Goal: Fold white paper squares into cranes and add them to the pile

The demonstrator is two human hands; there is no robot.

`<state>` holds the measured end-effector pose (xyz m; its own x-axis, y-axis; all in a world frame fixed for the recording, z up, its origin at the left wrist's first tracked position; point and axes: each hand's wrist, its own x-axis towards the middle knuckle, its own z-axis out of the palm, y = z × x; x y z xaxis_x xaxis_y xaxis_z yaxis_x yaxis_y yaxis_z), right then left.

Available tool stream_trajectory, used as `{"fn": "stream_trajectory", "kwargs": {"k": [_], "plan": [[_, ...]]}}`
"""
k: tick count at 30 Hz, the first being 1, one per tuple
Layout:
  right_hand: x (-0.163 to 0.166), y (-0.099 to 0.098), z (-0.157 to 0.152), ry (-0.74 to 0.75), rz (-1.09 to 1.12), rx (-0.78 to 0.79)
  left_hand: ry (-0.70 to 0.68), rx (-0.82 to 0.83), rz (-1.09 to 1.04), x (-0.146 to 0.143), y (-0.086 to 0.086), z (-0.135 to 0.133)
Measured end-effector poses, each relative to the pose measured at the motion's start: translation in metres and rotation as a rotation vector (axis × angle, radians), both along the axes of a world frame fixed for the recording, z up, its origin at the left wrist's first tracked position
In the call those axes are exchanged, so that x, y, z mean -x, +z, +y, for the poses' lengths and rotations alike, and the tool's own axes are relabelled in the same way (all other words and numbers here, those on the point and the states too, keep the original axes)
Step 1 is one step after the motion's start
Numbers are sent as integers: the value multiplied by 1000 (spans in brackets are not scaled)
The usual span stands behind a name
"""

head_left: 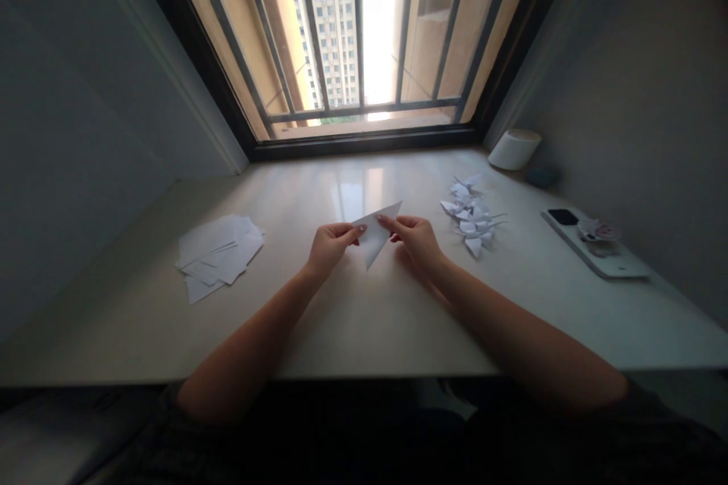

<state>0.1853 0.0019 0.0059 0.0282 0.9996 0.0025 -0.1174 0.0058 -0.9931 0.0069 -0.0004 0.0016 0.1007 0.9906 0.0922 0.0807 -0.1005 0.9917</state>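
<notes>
The left hand (pixel 330 248) and right hand (pixel 418 240) each pinch one edge of a triangular folded paper (pixel 374 239) between thumb and fingers, above the middle of the tabletop (pixel 364 341). Its folding looks barely begun. Finished-looking origami figures (pixel 471 218) cluster to the right; unfolded paper sheets (pixel 219 248) lie fanned at left. The pale, glossy tabletop meets a barred window (pixel 364 145); a smartphone (pixel 617 265) rests far right.
</notes>
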Motion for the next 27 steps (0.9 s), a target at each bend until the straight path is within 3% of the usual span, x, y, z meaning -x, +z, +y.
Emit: {"fn": "stream_trajectory", "kwargs": {"k": [5,16,27], "plan": [[-9,-1,10,-121,-1,-4,-3,9,9,0,-2,0],[-12,-2,15,-156,112,-20,-6,33,29,2,-5,4],[-4,-1,6,-253,187,-69,-12,69,-96,-8,2,-4]]}}
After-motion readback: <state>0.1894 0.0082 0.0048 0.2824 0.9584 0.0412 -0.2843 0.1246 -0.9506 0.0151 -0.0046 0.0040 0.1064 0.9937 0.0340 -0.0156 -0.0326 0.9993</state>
